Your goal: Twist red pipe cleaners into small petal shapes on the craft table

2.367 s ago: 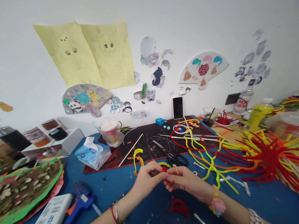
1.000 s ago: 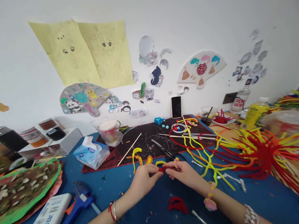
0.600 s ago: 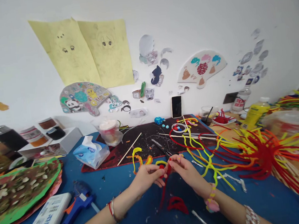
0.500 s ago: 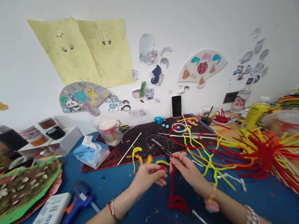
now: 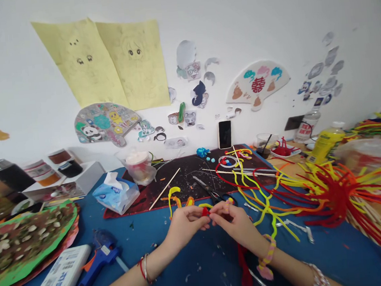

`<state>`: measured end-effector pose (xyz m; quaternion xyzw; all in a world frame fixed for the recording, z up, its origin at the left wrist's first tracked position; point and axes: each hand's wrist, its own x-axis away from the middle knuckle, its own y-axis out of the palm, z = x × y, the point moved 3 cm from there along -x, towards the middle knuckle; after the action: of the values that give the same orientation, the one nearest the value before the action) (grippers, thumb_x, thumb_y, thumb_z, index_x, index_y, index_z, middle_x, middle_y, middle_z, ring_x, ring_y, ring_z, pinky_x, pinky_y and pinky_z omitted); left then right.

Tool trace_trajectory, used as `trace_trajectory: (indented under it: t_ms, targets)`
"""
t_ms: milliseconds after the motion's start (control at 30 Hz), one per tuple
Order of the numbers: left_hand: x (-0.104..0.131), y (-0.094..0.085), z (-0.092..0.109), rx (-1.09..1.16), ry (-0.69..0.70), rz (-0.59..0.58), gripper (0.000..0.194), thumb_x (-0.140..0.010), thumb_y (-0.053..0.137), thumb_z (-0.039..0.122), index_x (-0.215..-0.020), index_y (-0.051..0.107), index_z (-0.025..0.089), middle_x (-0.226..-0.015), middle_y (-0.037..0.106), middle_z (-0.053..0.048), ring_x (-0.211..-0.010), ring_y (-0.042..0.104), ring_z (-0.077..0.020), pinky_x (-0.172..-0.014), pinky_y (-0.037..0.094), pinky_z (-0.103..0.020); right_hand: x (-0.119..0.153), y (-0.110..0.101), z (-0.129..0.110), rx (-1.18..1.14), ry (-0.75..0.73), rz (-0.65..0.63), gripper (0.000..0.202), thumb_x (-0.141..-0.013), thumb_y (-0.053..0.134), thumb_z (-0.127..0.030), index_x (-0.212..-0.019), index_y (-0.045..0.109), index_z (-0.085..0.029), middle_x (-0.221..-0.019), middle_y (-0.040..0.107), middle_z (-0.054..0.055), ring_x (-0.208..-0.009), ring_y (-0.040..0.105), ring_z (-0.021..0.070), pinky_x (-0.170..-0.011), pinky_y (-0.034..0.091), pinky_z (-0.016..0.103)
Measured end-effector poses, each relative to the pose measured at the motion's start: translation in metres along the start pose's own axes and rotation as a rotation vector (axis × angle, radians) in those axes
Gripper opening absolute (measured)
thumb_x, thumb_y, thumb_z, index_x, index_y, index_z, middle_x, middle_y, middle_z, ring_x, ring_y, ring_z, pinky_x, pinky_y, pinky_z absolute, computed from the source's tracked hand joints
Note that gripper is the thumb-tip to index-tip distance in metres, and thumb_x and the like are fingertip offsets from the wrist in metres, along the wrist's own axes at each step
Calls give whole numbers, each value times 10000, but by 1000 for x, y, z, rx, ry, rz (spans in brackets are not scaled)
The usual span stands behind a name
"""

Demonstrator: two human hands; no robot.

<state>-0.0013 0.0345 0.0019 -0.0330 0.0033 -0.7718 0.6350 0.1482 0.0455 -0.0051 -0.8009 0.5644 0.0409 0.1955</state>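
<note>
Close together over the blue table, both my hands have their fingertips pinched. My left hand is closed on a small red fuzzy piece, which looks like bent pipe cleaner. My right hand meets it from the right, its fingers pressed together at the red piece. A longer red pipe cleaner hangs below my right hand; its upper part is hidden behind the palm. Just beyond my fingers lie scissors with dark handles. An orange and yellow pipe cleaner shape rests behind my left hand.
A glue gun, a white box and a tissue pack are at the left. Many red, orange and yellow pipe cleaners spread at the right. A phone leans on the wall behind a dark mat.
My hands have come together, the right one moving left and slightly down until its fingertips meet the red piece. The hanging red pipe cleaner has swung right, below my right hand.
</note>
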Motion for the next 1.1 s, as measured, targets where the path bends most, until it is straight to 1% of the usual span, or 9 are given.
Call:
trace_trajectory:
  t_ms: [233, 400, 500, 600, 700, 800, 867, 933, 1100]
  targets:
    - [6, 2, 4, -246, 114, 64, 187, -689, 614, 216, -848, 653, 126, -749, 677, -36, -651, 625, -142, -569, 460, -194, 2, 0, -6, 80, -44, 26, 110, -809, 515, -256, -794, 572, -163, -670, 630, 11, -615, 614, 130, -615, 476, 234]
    - [12, 5, 11, -536, 200, 116, 133, -731, 547, 197, -752, 671, 154, -595, 626, 13, -482, 503, -83, -452, 334, -169, 3, 1, -9, 116, -74, 34, 99, -814, 508, -241, -804, 573, -168, -651, 634, 1, -612, 616, 127, -615, 470, 222]
    - [12, 5, 13, -608, 233, 129, 131, -736, 543, 191, -688, 661, 159, -561, 605, 23, -477, 480, -79, -455, 314, -169, 4, 4, -9, 122, -93, 37, 98, -817, 506, -234, -810, 578, -169, -687, 642, 7, -625, 617, 124, -623, 474, 219]
    - [12, 5, 13, -627, 277, 138, 137, -753, 543, 213, -735, 673, 174, -608, 630, 15, -509, 507, -91, -483, 341, -175, 5, 6, -9, 130, -95, 74, 101, -820, 501, -233, -803, 578, -169, -726, 645, 19, -661, 622, 132, -656, 479, 231]
    - [13, 7, 12, -580, 300, 130, 177, -769, 540, 268, -848, 676, 188, -709, 665, -9, -580, 564, -120, -534, 399, -194, 5, 5, -7, 140, -88, 132, 108, -818, 506, -252, -803, 574, -169, -779, 646, 36, -716, 626, 150, -682, 483, 246]
    - [12, 9, 10, -369, 231, 78, 220, -786, 518, 297, -903, 664, 181, -806, 683, -32, -703, 624, -156, -623, 465, -218, 4, 2, -4, 156, -83, 164, 117, -818, 509, -267, -800, 574, -171, -800, 641, 42, -727, 622, 159, -682, 485, 258]
    - [9, 9, 7, -208, 159, 47, 216, -776, 531, 301, -872, 666, 163, -799, 688, -38, -736, 639, -168, -663, 489, -232, 4, 1, -3, 144, -75, 153, 120, -822, 504, -269, -803, 573, -173, -787, 637, 37, -704, 619, 155, -670, 487, 260]
    - [5, 7, 5, -99, 103, 48, 204, -747, 569, 303, -822, 669, 142, -742, 690, -40, -706, 644, -170, -662, 504, -244, 3, 0, -3, 121, -77, 134, 117, -823, 504, -268, -801, 571, -175, -779, 635, 32, -695, 618, 151, -668, 490, 259]
    - [0, 3, -2, 59, 7, 76, 271, -694, 629, 326, -849, 661, 105, -687, 689, -53, -647, 644, -172, -647, 521, -278, 3, 0, -7, 105, -86, 124, 103, -821, 509, -257, -820, 572, -175, -779, 639, 27, -706, 618, 149, -670, 489, 256]
